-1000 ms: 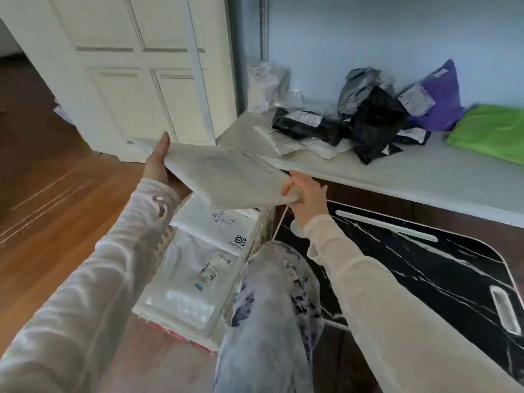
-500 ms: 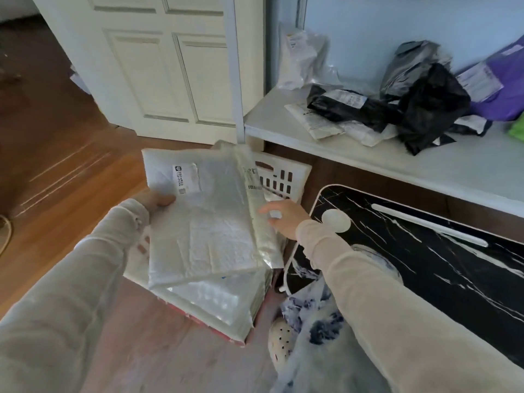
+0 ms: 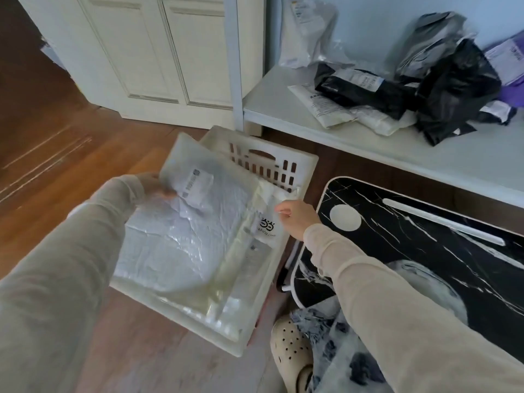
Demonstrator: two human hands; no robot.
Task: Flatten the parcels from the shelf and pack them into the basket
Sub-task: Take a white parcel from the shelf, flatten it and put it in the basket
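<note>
**Parcel lowered to basket, left hand still on it**

The white padded parcel (image 3: 181, 236) sits at the mouth of the white slotted basket (image 3: 272, 163), label (image 3: 195, 185) facing up. It covers most of the stack already inside. Its far corner pokes above the basket's left rim. Contact with the stack can't be confirmed.

The left hand (image 3: 154, 184) grips the parcel's left edge beside the label, fingers curled over it. The right hand (image 3: 295, 218) is at the basket's right side with its fingers curled in, tips at the edge of a packed parcel with a black logo (image 3: 266, 225). Whether it pinches anything can't be told.

Versus 1 s ago: then the parcel was held flat at shelf height, one hand on each end. Half a second ago it was tilted label-up over the basket, with the right hand at its right edge. Now it is lower and flatter, and the right hand is off that edge. The view has dipped, so the basket's slotted far wall shows.

The shelf (image 3: 453, 163) pile is unchanged: black bags (image 3: 459, 89), a grey bag (image 3: 433, 41), a purple one (image 3: 507, 61), white flat mailers (image 3: 326, 106) and a clear bag (image 3: 309, 29). The black marble-pattern lap table (image 3: 425, 251) stands just right of the basket, and a cream clog (image 3: 292, 353) rests on the wood floor (image 3: 56, 143).
</note>
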